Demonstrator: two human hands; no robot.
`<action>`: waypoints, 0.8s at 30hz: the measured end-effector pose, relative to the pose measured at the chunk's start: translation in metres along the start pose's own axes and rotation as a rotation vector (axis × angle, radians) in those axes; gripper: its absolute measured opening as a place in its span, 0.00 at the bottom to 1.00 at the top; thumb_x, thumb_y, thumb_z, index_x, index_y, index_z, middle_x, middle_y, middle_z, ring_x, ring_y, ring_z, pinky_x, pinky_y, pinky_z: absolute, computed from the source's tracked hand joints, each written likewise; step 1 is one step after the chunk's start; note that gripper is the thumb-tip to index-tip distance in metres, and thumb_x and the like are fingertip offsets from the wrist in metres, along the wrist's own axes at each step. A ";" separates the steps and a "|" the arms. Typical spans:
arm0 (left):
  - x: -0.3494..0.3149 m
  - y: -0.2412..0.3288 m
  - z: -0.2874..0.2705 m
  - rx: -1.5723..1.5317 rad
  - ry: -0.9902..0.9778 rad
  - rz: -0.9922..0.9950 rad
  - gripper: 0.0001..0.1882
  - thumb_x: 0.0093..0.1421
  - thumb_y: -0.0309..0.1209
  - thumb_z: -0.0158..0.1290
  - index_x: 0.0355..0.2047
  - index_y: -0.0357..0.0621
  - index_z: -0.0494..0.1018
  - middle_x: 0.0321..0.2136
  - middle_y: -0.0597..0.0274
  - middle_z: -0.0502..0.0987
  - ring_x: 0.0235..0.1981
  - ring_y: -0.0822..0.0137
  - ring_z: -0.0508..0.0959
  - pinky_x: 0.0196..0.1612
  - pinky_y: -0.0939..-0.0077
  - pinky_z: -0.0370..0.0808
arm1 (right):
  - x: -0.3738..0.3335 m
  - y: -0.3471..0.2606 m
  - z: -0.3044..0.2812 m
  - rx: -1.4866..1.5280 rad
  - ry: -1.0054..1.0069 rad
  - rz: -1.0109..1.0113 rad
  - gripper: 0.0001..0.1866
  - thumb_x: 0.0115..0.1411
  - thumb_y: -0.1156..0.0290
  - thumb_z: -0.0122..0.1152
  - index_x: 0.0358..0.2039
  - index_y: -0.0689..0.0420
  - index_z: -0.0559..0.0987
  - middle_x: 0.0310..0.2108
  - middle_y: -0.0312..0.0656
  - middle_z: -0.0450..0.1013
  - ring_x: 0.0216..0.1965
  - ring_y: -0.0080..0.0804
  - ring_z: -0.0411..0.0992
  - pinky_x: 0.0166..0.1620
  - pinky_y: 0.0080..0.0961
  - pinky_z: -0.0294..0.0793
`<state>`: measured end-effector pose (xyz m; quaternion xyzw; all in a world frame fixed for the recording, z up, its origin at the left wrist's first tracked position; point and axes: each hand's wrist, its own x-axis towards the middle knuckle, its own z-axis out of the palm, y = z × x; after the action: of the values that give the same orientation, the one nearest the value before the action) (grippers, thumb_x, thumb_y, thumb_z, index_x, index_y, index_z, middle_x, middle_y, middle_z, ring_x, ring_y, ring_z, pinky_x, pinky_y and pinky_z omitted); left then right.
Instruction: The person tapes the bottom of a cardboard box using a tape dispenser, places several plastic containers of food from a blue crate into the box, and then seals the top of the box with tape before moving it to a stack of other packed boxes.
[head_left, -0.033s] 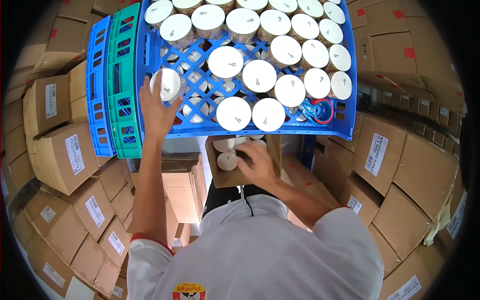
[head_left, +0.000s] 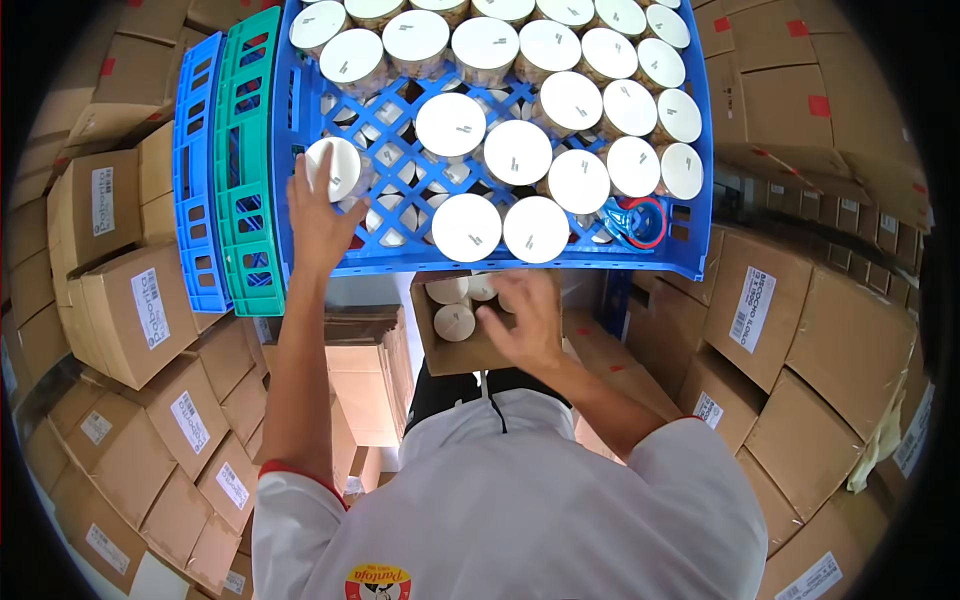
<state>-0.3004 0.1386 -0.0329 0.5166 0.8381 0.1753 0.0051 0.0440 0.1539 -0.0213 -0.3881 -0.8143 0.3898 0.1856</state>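
A blue plastic crate [head_left: 500,266] holds many clear jars with white lids. At its front left, my left hand [head_left: 325,225] is around one white-lidded jar [head_left: 345,165], fingers on its far left side and over the lid, thumb near its right. My right hand [head_left: 525,325] is over an open cardboard box [head_left: 455,360] below the crate's front edge, fingers spread and nothing seen in them. Several white-lidded jars [head_left: 454,322] stand inside the box; my hand hides those on its right.
Blue-handled scissors [head_left: 630,222] and a red-and-blue tape roll [head_left: 655,228] lie in the crate's front right corner. A green crate [head_left: 250,170] and another blue crate [head_left: 200,180] stand on the left. Stacked cartons [head_left: 150,310] line both sides; flattened cardboard [head_left: 365,370] is below.
My right hand has shifted slightly right and farther from me over the box, uncovering more jar tops. My left hand has moved a little right, closer around the jar.
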 end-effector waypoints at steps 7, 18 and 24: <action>-0.005 0.027 0.023 -0.241 -0.063 -0.305 0.51 0.45 0.35 0.76 0.66 0.43 0.59 0.59 0.39 0.61 0.61 0.39 0.66 0.65 0.49 0.66 | 0.067 0.010 -0.032 -0.402 0.019 -0.006 0.30 0.50 0.67 0.76 0.55 0.52 0.77 0.65 0.58 0.60 0.67 0.63 0.56 0.62 0.59 0.61; -0.111 0.079 -0.052 -0.665 0.159 -0.459 0.64 0.52 0.52 0.69 0.75 0.34 0.42 0.74 0.43 0.47 0.75 0.48 0.50 0.75 0.50 0.47 | 0.043 -0.013 -0.105 -0.339 -0.024 -0.064 0.35 0.45 0.67 0.77 0.56 0.48 0.77 0.61 0.56 0.63 0.61 0.61 0.61 0.59 0.56 0.67; -0.213 0.143 -0.043 -0.589 -0.300 -0.470 0.65 0.50 0.46 0.73 0.74 0.29 0.42 0.59 0.37 0.59 0.60 0.42 0.62 0.67 0.47 0.58 | -0.002 -0.005 -0.113 -0.241 -0.497 0.149 0.39 0.43 0.62 0.78 0.59 0.46 0.76 0.55 0.52 0.65 0.57 0.54 0.63 0.54 0.50 0.67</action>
<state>-0.0860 -0.0007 0.0134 0.3071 0.8373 0.3245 0.3152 0.1111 0.2060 0.0537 -0.3588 -0.8444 0.3860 -0.0961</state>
